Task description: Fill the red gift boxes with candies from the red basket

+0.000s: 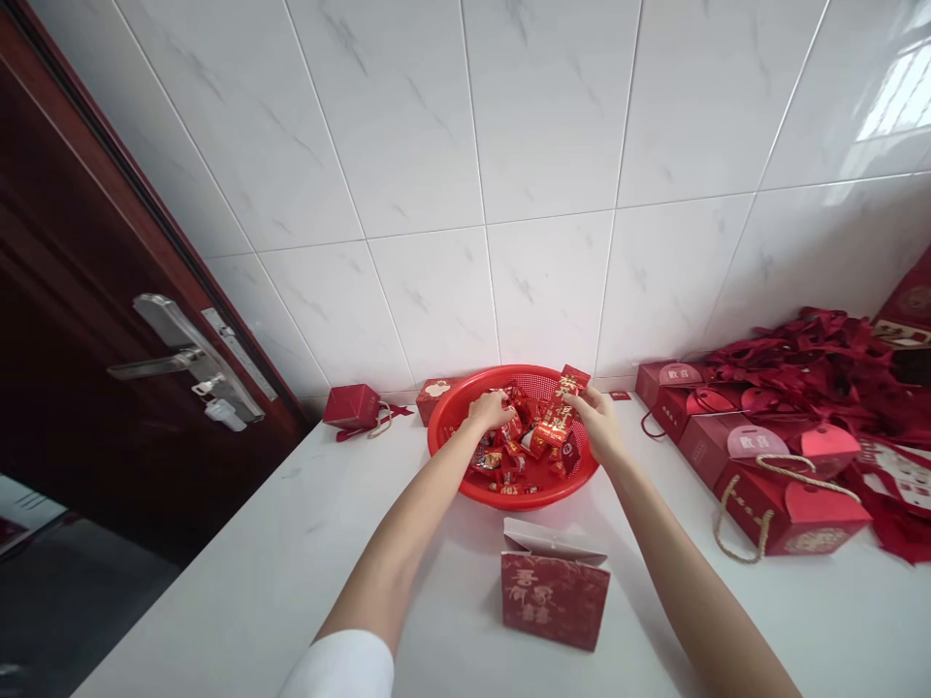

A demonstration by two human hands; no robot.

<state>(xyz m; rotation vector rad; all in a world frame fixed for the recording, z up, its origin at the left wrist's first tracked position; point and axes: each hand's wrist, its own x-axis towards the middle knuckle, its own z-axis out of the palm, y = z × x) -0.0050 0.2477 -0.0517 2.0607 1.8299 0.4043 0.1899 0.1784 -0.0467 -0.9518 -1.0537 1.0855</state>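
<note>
A red plastic basket [476,494] stands against the tiled wall, with wrapped candies [509,460] in it. My left hand [492,411] reaches into it from the left, its fingers curled down among the candies; what they grip is hidden. At the basket's right side, my right hand [594,417] is closed on a red packet with gold characters [561,412], held tilted above the candies. Nearer to me, between my forearms, a dark red gift box [554,596] with gold characters stands upright, its pale top flaps raised.
Several red gift boxes with rope handles [789,504] fill the right side of the white table [305,582], with a pile of dark red ribbons [815,364] behind. A small red box [352,406] and another box [434,396] sit left of the basket. A dark door [109,291] is at left.
</note>
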